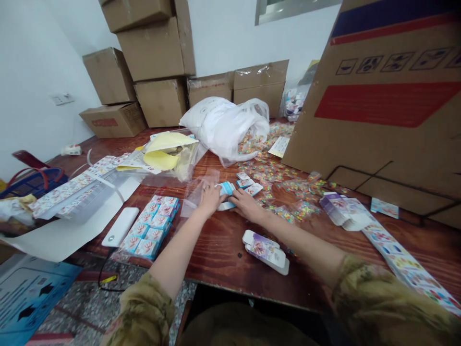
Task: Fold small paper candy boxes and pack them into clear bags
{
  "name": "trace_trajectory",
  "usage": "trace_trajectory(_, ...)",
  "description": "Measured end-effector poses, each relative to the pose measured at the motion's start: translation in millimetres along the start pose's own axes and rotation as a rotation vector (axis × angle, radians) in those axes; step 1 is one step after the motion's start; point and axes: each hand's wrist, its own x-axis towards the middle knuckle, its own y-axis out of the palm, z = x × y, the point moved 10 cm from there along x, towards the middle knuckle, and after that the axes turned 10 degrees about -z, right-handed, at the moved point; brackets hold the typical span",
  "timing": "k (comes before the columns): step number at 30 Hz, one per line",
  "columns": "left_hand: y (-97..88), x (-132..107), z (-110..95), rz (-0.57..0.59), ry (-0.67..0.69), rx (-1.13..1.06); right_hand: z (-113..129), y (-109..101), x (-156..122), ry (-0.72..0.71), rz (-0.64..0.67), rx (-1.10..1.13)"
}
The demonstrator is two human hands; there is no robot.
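In the middle of the table, a small group of blue-and-white cartons [226,189] is squeezed between my two hands. My left hand [209,198] presses its fingers against the left side of the group. From the right, my right hand [246,203] has its fingers curled on the same cartons. Just beyond it lie a few more small cartons [252,187]. A clear plastic bag [190,204] lies flat beside my left hand. Toward the left, a block of similar cartons [153,226] is arranged in rows. Nearer me lies a flattened purple-and-white carton [265,251].
Many small clear packets of colourful beads [297,209] spread from a white sack [225,127]. A large cardboard box [392,115] stands at right, by a long row of folded cartons [389,245]. A white power bank [120,227] and printed sheets [86,185] lie left.
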Motion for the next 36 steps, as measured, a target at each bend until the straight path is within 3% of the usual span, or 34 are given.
trace_trajectory(11, 0.7, 6, -10, 0.04, 0.244, -0.015, -5, -2, -7, 0.088, 0.061, 0.009)
trace_trajectory(16, 1.8, -1, -14, 0.035, 0.262, 0.0, -9, -5, -20, 0.115, 0.068, 0.006)
trace_trajectory(29, 9.1, -1, -33, 0.009, 0.245, 0.03, -2, -3, -46, 0.008, 0.074, 0.021)
trace_trajectory(32, 7.2, -9, -40, -0.007, 0.328, 0.003, -5, -1, -48, 0.037, 0.069, 0.024)
trace_trajectory(36, 8.6, -29, -57, -0.025, 0.543, -0.091, -10, -2, -51, 0.076, 0.055, 0.047)
